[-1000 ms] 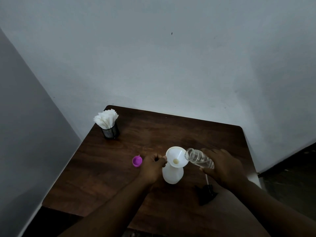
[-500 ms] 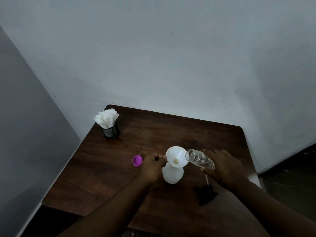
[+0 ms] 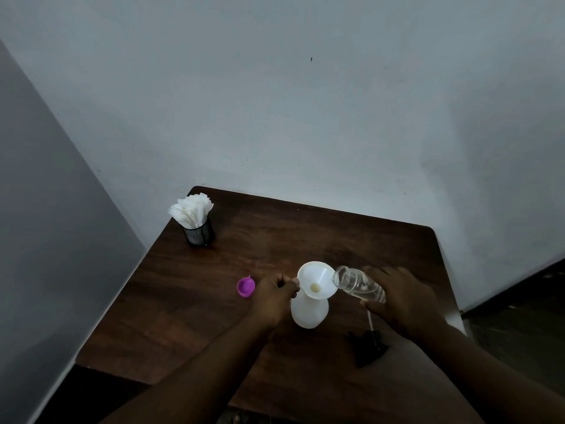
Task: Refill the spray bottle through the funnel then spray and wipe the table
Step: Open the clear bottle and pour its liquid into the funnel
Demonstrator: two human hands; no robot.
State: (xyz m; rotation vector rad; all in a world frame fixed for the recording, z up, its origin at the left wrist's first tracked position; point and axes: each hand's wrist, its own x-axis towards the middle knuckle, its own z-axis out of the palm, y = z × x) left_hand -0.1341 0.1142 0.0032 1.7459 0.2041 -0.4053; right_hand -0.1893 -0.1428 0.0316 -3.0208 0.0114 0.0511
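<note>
Two hands share this pour, and I read it from the left across. Far left on the table [image 3: 305,234] stands a mesh cup [image 3: 199,235] of paper napkins [image 3: 191,209], well apart from the work. Nearer, a purple cap [image 3: 245,286] lies open side up just beside the left hand [image 3: 272,298]. That hand is curled, its fingertips pinching the left rim of the white funnel [image 3: 316,280], which sits in the neck of the white spray bottle [image 3: 308,313], upright near the table's middle. The right hand [image 3: 403,301] is wrapped round a clear bottle [image 3: 357,284], tipped with its mouth at the funnel's right rim; I cannot make out a stream. The black spray head [image 3: 368,347] lies on the table just below that hand. My worry is the mouth riding at the very edge: a steeper tilt could send liquid outside the funnel, a fast pour could back up in the narrow stem and overflow, and a push on the rim could tip the light bottle.
</note>
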